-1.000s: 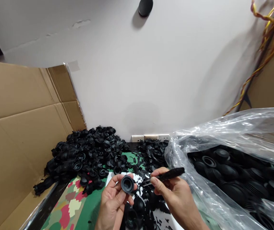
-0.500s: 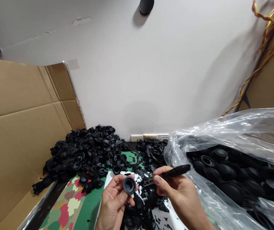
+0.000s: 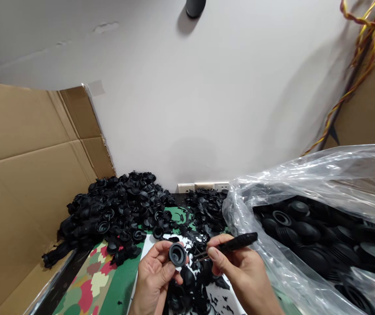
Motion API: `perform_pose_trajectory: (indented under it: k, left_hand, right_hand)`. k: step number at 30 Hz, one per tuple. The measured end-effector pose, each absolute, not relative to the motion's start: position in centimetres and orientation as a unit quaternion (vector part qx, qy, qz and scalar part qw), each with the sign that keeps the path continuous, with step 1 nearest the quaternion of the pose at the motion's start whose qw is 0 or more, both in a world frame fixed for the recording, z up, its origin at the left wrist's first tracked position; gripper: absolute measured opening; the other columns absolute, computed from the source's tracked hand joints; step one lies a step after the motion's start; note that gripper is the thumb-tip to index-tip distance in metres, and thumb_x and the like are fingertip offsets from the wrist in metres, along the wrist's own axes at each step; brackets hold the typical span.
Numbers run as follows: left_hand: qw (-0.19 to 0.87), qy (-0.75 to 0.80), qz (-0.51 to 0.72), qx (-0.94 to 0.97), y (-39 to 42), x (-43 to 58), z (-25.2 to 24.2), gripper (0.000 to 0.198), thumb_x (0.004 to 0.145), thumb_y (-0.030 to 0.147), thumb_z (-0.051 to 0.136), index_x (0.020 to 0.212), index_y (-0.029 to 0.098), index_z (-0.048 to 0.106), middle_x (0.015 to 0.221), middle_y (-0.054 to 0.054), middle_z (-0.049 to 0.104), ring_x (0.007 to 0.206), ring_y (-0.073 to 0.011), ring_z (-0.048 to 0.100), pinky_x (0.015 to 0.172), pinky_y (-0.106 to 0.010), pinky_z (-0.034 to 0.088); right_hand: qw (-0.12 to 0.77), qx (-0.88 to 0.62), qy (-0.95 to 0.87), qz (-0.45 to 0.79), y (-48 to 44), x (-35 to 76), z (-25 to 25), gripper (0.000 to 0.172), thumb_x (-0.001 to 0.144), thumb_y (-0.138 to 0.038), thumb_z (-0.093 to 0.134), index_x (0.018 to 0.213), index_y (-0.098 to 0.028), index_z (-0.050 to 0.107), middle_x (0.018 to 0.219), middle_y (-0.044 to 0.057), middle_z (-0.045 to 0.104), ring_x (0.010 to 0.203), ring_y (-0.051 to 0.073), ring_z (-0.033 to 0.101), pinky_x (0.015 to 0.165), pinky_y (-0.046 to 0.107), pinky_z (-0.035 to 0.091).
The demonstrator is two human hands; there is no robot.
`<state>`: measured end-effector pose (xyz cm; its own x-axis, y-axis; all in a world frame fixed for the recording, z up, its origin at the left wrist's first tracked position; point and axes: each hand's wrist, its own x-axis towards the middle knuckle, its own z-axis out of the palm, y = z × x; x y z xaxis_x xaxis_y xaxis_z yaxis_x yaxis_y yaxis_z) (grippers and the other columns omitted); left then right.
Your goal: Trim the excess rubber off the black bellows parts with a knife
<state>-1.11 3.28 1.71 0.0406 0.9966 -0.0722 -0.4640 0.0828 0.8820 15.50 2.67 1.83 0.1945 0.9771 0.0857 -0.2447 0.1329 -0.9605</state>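
Note:
Between the fingers and thumb of my left hand [image 3: 156, 273] is a round black rubber cap [image 3: 177, 254], its hollow, ringed side facing me. My right hand [image 3: 240, 267] is closed on tweezers [image 3: 240, 242] with a thick black-wrapped handle. Their thin metal tips point left, a short way from the cap and apart from it. Beneath both hands, black rubber scraps and caps [image 3: 187, 293] lie on a white sheet [image 3: 218, 297].
A large heap of black rubber parts [image 3: 118, 205] rises at the left beside a cardboard box wall [image 3: 36, 175]. Black trimmings [image 3: 207, 203] are piled below wall sockets [image 3: 203, 187]. On the right, a clear plastic bag [image 3: 243, 205] holds many black caps [image 3: 307, 232].
The tweezers have turned slightly in my right hand, and their tips now point more toward the cap. My left hand still holds the cap, tilted a little differently. The view has shifted slightly.

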Motion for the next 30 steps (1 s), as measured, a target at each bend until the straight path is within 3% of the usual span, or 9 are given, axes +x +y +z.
perform_pose_trajectory:
  k: [15, 30]
  left_hand:
    - [0.627, 0.373, 0.585, 0.354, 3.5, -1.3, 1.4, 0.030, 0.057, 0.015, 0.083, 0.084, 0.015, 0.070, 0.091, -0.013, 0.074, 0.071, -0.0252, 0.070, 0.044, -0.021, 0.050]
    - [0.625, 0.370, 0.590, 0.353, 3.6, -1.3, 1.4, 0.031, 0.055, 0.016, 0.084, 0.083, 0.014, 0.071, 0.087, -0.012, 0.074, 0.069, -0.0241, 0.070, 0.042, -0.021, 0.049]
  right_hand:
    - [0.627, -0.441, -0.391, 0.509, 2.3, 14.6, 1.6, 0.034, 0.060, -0.048, 0.075, 0.070, -0.018, 0.063, 0.050, -0.003, 0.054, 0.046, 0.014, 0.051, 0.046, 0.026, 0.042]
    - [0.622, -0.441, -0.398, 0.510, 2.4, 14.5, 1.0, 0.034, 0.062, -0.047, 0.074, 0.072, -0.017, 0.062, 0.050, -0.004, 0.053, 0.046, 0.014, 0.050, 0.047, 0.026, 0.041]
